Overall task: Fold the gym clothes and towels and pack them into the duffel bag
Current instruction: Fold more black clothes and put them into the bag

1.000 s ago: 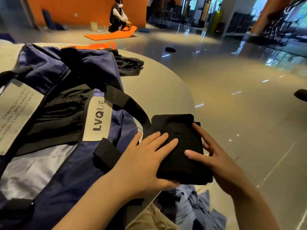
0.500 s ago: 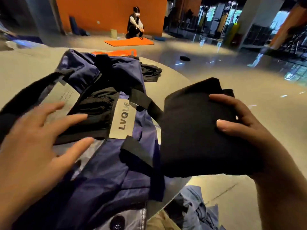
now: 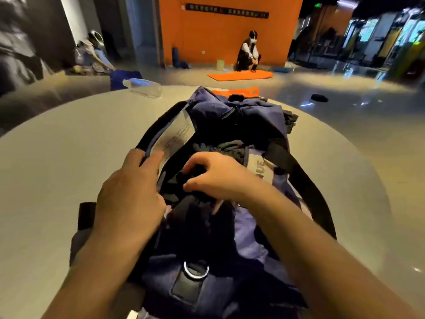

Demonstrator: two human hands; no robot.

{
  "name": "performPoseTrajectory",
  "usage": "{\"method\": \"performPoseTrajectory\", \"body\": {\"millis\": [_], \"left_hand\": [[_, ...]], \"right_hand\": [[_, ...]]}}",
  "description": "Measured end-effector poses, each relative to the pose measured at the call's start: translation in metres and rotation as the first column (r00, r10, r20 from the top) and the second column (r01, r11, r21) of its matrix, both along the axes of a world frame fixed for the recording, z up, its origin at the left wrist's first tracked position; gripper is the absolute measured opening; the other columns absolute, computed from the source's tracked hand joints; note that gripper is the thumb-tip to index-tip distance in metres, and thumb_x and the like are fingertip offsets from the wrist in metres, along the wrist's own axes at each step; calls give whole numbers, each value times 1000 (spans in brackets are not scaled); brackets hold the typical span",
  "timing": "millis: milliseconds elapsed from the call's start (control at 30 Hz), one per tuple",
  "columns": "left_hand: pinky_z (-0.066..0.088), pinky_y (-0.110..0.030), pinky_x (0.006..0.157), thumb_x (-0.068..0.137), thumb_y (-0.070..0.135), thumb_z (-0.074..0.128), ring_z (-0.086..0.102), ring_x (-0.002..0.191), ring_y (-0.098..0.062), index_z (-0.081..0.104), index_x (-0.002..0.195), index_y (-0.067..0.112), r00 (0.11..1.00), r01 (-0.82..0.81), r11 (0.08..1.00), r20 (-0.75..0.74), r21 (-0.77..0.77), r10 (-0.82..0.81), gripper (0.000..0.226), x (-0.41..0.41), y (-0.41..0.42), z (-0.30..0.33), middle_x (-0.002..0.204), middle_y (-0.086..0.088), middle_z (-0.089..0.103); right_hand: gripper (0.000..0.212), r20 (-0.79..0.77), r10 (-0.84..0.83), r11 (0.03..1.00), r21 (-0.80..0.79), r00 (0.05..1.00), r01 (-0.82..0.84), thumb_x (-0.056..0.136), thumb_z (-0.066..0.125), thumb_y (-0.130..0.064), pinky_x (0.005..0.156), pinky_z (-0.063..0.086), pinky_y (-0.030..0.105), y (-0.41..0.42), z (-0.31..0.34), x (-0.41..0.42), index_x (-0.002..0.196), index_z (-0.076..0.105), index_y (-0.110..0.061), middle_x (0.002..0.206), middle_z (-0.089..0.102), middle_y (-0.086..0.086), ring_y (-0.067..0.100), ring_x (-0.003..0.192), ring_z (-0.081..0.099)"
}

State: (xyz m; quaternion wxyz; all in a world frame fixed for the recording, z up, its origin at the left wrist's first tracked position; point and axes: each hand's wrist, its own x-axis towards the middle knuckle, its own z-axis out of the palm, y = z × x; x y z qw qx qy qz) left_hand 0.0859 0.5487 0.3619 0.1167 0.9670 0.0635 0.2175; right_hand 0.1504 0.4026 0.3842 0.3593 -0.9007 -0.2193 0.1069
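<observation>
From the head camera I look straight down onto the navy duffel bag (image 3: 241, 229), which lies lengthwise on the round grey table (image 3: 57, 180) with its top opening gaping toward me. My left hand (image 3: 131, 192) sits at the bag's left rim: the thumb and fingers curl round the black carry strap (image 3: 158, 127) on that side, so that hand is clamped on the strap, just beside the white label (image 3: 177, 137) sewn inside the opening. My right hand (image 3: 213, 176) reaches over the opening from the right, fingers bent down onto the black folded garment (image 3: 184, 180), which is inside the bag's mouth. The fingertips pinch into the dark cloth, though motion blur makes the exact hold hard to read. More dark clothing (image 3: 230, 146) shows deeper in the bag, just beyond my right hand. The other black strap (image 3: 305, 185) arcs across the bag's right side, past a pale patch (image 3: 258, 168) with partly hidden lettering. A metal ring (image 3: 196, 270) on a black tab sits at the near end of the bag.

On the far side of the bag, an orange item (image 3: 236, 91) peeks above it, and dark fabric (image 3: 291, 119) lies against its far right corner. A clear plastic bottle (image 3: 142, 87) lies on its side at the table's far left edge. Beyond, a person (image 3: 249, 54) crouches by an orange mat (image 3: 240, 75) before an orange wall (image 3: 218, 38).
</observation>
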Motion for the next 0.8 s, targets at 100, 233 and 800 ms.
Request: {"method": "performPoseTrajectory", "body": {"millis": [100, 233, 800], "left_hand": [[34, -34, 60, 82, 21, 47, 58, 87, -37, 52, 128, 19, 998, -2, 1000, -61, 12, 3, 46, -14, 19, 20, 116, -6, 49], [44, -33, 62, 78, 31, 40, 59, 95, -29, 40, 132, 33, 978, -32, 996, -203, 84, 49, 54, -29, 34, 23, 127, 8, 40], [35, -16, 76, 74, 23, 69, 44, 99, -4, 31, 145, 38, 974, 113, 986, -184, -126, -135, 82, -22, 50, 20, 131, 18, 34]], "right_hand": [[29, 104, 35, 986, -165, 994, -18, 83, 63, -26, 74, 47, 30, 38, -40, 6, 111, 61, -20, 112, 63, 6, 23, 98, 57], [29, 73, 50, 991, -128, 996, -40, 84, 61, -25, 75, 45, 29, 34, -43, 11, 112, 61, -22, 112, 62, 1, 20, 99, 55], [26, 13, 106, 994, 12, 994, -106, 83, 64, -28, 84, 49, 33, 68, -42, -6, 108, 65, -25, 110, 66, -2, 17, 98, 58]]}}
